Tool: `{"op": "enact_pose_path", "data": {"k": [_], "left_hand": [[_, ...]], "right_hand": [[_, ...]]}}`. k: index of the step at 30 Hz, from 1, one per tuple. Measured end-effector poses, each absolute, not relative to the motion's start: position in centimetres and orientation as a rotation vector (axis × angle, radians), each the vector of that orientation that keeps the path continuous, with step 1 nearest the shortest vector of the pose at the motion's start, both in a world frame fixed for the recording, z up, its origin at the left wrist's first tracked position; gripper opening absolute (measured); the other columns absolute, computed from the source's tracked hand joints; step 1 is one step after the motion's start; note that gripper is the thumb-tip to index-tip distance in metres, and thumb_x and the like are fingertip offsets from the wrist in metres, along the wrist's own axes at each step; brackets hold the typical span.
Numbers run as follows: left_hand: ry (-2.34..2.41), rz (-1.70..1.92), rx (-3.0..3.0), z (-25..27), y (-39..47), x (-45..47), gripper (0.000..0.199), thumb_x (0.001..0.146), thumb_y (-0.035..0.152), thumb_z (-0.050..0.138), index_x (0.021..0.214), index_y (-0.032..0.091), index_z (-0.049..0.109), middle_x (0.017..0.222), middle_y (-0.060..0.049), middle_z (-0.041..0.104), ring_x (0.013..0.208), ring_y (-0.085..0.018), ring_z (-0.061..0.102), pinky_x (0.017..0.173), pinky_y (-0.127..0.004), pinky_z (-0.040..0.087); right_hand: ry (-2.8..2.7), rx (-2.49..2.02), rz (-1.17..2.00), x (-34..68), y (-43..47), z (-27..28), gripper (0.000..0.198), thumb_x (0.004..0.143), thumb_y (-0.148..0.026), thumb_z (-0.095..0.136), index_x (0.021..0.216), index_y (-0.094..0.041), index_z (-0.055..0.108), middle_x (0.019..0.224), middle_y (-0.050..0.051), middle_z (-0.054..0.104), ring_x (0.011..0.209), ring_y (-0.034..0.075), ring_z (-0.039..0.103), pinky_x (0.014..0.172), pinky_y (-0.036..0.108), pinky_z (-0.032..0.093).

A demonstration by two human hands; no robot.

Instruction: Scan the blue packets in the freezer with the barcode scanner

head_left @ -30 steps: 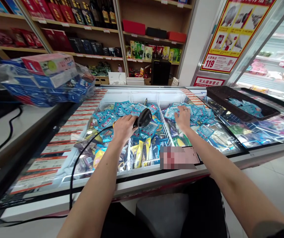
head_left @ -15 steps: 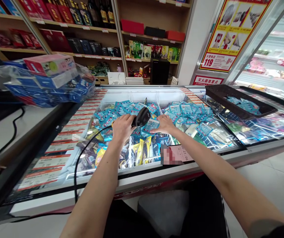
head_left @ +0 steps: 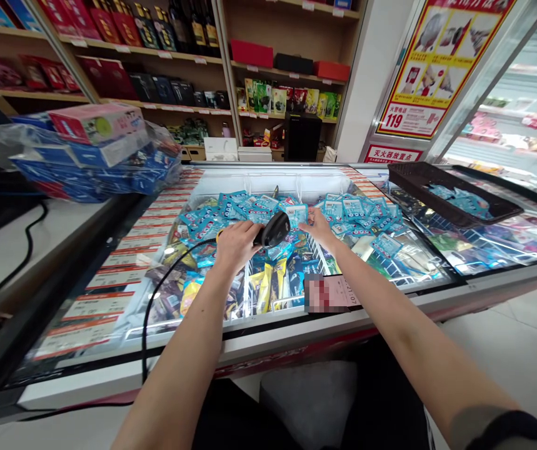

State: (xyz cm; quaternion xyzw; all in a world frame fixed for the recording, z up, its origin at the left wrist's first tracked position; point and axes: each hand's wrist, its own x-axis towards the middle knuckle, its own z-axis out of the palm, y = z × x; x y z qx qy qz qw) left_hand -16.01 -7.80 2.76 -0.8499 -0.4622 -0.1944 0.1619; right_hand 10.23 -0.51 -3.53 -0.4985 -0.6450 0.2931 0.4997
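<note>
My left hand [head_left: 236, 245] grips a black corded barcode scanner [head_left: 274, 229] over an open chest freezer [head_left: 296, 319]. Its head points right toward a small blue packet [head_left: 297, 214] that my right hand [head_left: 319, 226] holds up just beside it. Both hands hover above heaps of similar blue packets [head_left: 359, 212] lying on the freezer's goods. The scanner's black cable [head_left: 153, 306] runs down over the freezer's front edge.
A black basket [head_left: 418, 181] with a few blue packets rests on the freezer glass at right. A plastic-wrapped stack of blue and red boxes [head_left: 94, 153] sits at left. Shelves of goods stand behind. A white wire divider [head_left: 309, 247] splits the freezer.
My right hand left the right-hand pile, moved left, and now lifts one blue packet in front of the scanner. My left hand with the scanner stayed almost in place.
</note>
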Motion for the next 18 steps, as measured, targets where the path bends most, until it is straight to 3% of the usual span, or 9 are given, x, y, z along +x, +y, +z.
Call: {"op": "enact_pose_path", "data": {"k": [3, 9, 18], "left_hand": [[-1.309, -0.532, -2.458, 2.66, -7.87, -15.69, 0.033, 0.078, 0.030, 0.060, 0.111, 0.023, 0.058, 0.099, -0.009, 0.065, 0.097, -0.026, 0.059, 0.078, -0.036, 0.042], [-1.284, -0.521, -2.473, 2.53, -7.82, -15.53, 0.034, 0.077, 0.031, 0.062, 0.110, 0.023, 0.059, 0.097, -0.008, 0.065, 0.096, -0.027, 0.060, 0.078, -0.037, 0.042], [-1.295, -0.526, -2.473, 2.59, -7.93, -15.47, 0.034, 0.077, 0.031, 0.062, 0.110, 0.023, 0.059, 0.098, -0.009, 0.065, 0.096, -0.026, 0.060, 0.079, -0.037, 0.042]], "right_hand": [[-1.585, -1.230, 0.621, 9.98, -0.51, -3.60, 0.047, 0.071, -0.040, 0.066, 0.114, -0.024, 0.056, 0.091, 0.001, 0.062, 0.079, 0.016, 0.055, 0.080, 0.033, 0.045], [-1.573, -1.158, 0.540, 10.33, -0.80, -3.35, 0.046, 0.082, -0.037, 0.054, 0.127, -0.028, 0.051, 0.127, 0.003, 0.056, 0.112, 0.020, 0.052, 0.093, 0.036, 0.042], [-1.403, -1.172, 0.551, 10.46, -0.16, -4.31, 0.038, 0.079, -0.037, 0.054, 0.113, -0.021, 0.055, 0.108, 0.005, 0.062, 0.090, 0.016, 0.057, 0.079, 0.030, 0.045]]}}
